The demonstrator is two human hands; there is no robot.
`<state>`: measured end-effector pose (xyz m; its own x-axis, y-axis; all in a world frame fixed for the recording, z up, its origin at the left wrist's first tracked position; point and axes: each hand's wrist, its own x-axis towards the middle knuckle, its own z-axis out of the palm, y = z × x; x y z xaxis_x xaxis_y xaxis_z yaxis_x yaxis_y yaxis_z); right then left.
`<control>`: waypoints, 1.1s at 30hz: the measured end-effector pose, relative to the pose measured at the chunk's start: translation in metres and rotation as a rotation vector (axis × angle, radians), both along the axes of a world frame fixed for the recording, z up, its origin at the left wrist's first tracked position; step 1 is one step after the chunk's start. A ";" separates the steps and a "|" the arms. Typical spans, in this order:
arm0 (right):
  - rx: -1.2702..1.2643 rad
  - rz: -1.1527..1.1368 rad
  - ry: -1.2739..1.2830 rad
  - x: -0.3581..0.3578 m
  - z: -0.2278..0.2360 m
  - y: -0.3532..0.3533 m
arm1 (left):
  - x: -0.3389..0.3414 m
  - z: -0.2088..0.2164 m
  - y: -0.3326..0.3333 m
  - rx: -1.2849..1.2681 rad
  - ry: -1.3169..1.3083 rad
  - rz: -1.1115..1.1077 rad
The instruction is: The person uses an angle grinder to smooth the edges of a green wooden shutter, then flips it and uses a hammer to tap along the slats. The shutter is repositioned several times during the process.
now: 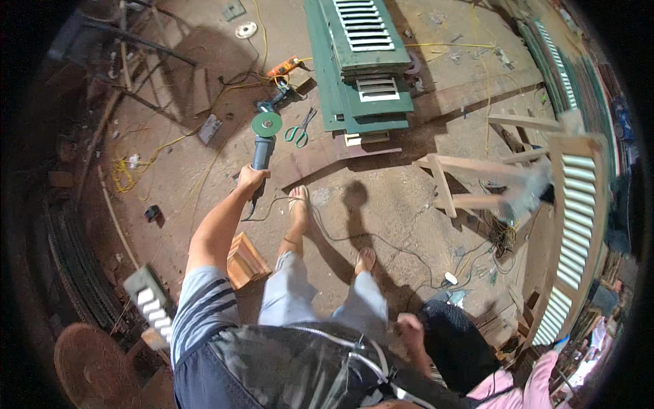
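Note:
My left hand [253, 178], arm stretched forward, is closed around the grey-blue body of an angle grinder [261, 153]. A green disc [266, 125] is mounted at its far end, and a dark cord hangs from its near end. Close to my right side, my right hand [409, 330] is held low with its fingers curled; whether anything is in it is hidden. Scissors with green handles [297, 134] lie on the ground just right of the disc. Another dark power tool [276, 99] lies beyond the disc.
Green louvred shutters [371, 82] are stacked ahead. A wooden trestle [443, 184] and a leaning louvred shutter [575, 225] stand on the right. An orange power strip [285, 66] and cords cross the floor. Wood pieces [245, 262] lie by my left leg. A pink-sleeved person [501, 387] is close on my right.

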<state>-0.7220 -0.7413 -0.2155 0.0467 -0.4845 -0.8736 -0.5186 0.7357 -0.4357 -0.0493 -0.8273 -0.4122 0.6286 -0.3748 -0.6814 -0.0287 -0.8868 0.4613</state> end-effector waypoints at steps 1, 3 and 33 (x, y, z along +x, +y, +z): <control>0.046 0.023 0.084 0.011 -0.013 0.020 | 0.008 -0.051 -0.015 0.027 -0.015 -0.039; 0.078 0.165 0.297 0.039 -0.043 0.066 | 0.019 -0.106 -0.042 0.145 0.052 -0.052; 0.002 0.749 0.406 0.146 -0.080 -0.131 | -0.125 -0.082 0.089 -0.082 0.208 -0.263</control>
<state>-0.5764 -0.8723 -0.2956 0.0369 -0.4489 -0.8928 -0.9846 0.1365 -0.1093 -0.1742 -0.7382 -0.4938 0.3540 -0.5643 -0.7458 -0.1489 -0.8213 0.5507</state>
